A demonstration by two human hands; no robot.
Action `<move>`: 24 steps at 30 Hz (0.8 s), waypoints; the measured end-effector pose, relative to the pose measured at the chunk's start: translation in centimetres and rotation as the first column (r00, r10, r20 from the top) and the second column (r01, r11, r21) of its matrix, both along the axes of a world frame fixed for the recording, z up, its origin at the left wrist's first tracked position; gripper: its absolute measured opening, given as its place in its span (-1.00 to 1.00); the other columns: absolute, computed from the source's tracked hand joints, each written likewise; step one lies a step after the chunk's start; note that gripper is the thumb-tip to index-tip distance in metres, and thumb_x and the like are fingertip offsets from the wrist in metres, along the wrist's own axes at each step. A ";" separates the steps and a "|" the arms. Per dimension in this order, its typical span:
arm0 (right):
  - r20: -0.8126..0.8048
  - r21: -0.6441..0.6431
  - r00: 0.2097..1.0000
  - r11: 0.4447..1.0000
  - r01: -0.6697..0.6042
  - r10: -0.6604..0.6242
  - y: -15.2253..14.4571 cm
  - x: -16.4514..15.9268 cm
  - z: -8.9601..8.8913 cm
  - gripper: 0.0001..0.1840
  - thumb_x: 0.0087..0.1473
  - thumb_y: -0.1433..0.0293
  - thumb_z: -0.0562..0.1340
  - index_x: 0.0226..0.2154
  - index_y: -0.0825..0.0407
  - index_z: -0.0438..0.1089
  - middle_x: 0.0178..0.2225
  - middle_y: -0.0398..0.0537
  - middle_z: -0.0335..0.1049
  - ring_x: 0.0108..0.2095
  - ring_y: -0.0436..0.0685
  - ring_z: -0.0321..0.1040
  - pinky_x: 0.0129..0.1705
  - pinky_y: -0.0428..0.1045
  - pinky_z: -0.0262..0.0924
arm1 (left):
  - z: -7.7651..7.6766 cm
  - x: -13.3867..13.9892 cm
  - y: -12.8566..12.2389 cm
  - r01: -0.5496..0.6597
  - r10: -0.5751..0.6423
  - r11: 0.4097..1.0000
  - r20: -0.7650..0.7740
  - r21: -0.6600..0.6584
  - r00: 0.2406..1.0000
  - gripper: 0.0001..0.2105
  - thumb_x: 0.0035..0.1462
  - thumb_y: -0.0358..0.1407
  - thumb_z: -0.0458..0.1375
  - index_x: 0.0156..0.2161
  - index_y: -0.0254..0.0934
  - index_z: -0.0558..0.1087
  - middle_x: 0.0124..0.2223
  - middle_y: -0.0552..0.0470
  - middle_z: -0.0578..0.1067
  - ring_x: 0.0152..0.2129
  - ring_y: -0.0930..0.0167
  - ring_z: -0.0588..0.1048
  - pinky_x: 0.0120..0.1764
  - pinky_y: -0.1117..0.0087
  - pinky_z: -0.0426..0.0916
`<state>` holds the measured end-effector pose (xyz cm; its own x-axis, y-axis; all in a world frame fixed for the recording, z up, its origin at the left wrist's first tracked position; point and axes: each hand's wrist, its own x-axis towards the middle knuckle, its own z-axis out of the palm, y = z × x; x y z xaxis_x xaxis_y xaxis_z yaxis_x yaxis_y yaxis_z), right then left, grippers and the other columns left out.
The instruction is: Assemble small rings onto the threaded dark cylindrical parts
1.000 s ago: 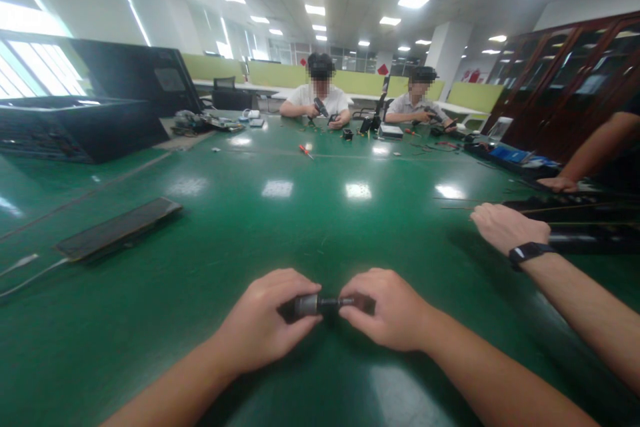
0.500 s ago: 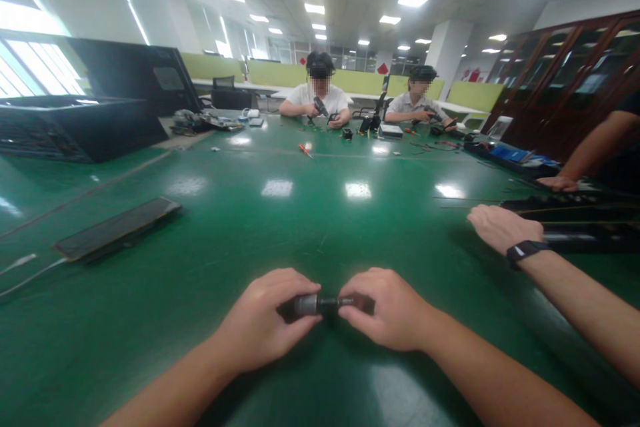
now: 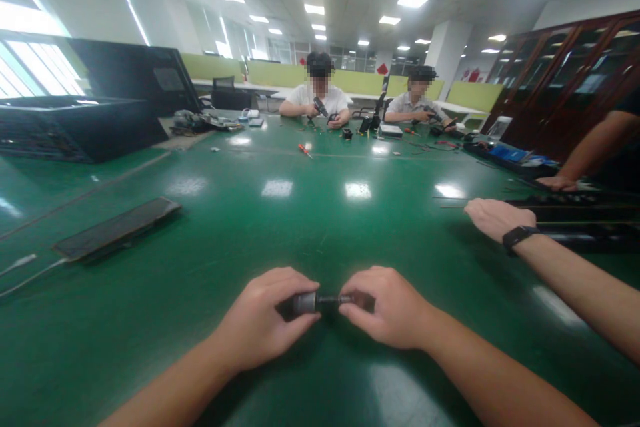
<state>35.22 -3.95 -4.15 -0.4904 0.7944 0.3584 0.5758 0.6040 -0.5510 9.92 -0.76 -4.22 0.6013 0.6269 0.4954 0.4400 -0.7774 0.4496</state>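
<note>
Between thumb and fingers, my left hand (image 3: 265,320) grips a short grey and black cylinder (image 3: 305,302), low over the table in front of me. A thin dark shaft (image 3: 327,300) sticks out of the cylinder to the right, lying level. My right hand (image 3: 387,307) pinches the far end of that shaft with thumb and fingertips. The palms hide parts of both ends, and the exact kind of tool cannot be made out. Both hands are closed, a small gap apart.
Another person's hand (image 3: 500,217) with a black watch reaches in from the right, by dark equipment (image 3: 590,238). A flat dark slab (image 3: 120,227) with a white cable lies left. Behind are a computer case (image 3: 75,130) and a red screwdriver (image 3: 305,151). Two people sit opposite.
My hands keep almost the same place and grip on the cylinder and shaft. The other person's watch-wearing hand at right has shifted slightly up and left.
</note>
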 end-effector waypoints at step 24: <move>0.014 -0.029 0.996 0.996 0.083 -0.083 0.1 0.2 0.2 -0.91 0.14 0.35 0.30 -0.30 0.02 0.51 -0.43 -0.15 0.51 -0.42 0.04 0.38 -0.29 -0.05 0.14 | 0.3 -0.5 0.5 -0.077 0.078 0.997 -0.047 0.011 0.996 -0.79 0.11 -0.27 0.31 -0.11 -0.13 0.55 -0.20 0.08 0.61 -0.24 0.39 0.56 -0.11 0.34 0.44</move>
